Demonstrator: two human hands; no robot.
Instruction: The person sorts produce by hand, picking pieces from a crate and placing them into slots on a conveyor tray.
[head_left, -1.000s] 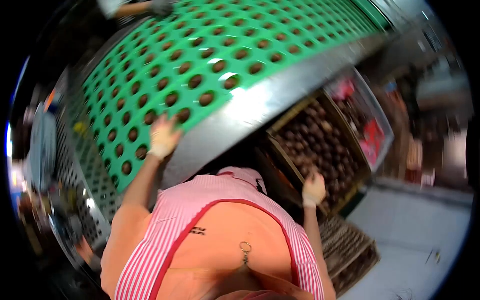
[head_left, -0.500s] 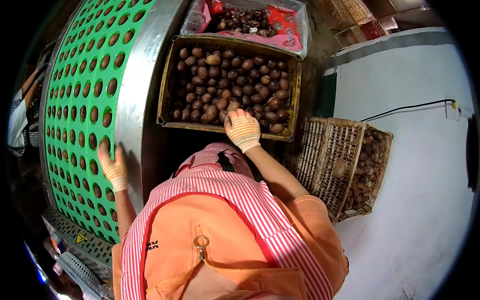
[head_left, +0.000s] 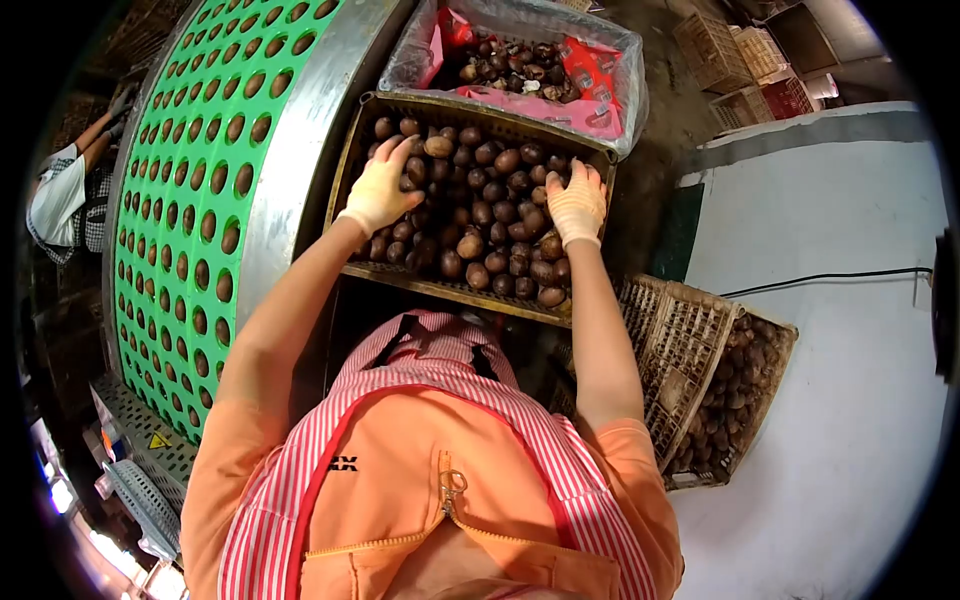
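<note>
Both gloved hands are in a yellow-brown crate [head_left: 450, 287] of dark round fruits [head_left: 490, 212]. My left hand [head_left: 385, 187] lies over the fruits at the crate's left side, fingers curved and apart; whether a fruit is under its fingertips is hidden. At the right side of the crate, my right hand [head_left: 577, 203] rests on the fruits with its fingers spread and bent. To the left of the crate runs a metal ledge [head_left: 283, 185], and beyond it a green panel [head_left: 205, 180] whose round holes hold brown fruits.
Behind the crate stands a plastic-lined bin [head_left: 630, 75] with red and pink wrapping and more fruits. A wicker-like crate [head_left: 683, 345] of fruits is at the right, beside a pale surface [head_left: 800, 400]. Another person [head_left: 62, 200] is at the far left.
My left hand has moved right, from the green panel into the crate. My right hand has shifted from the crate's front middle to its right side. The view has turned slightly.
</note>
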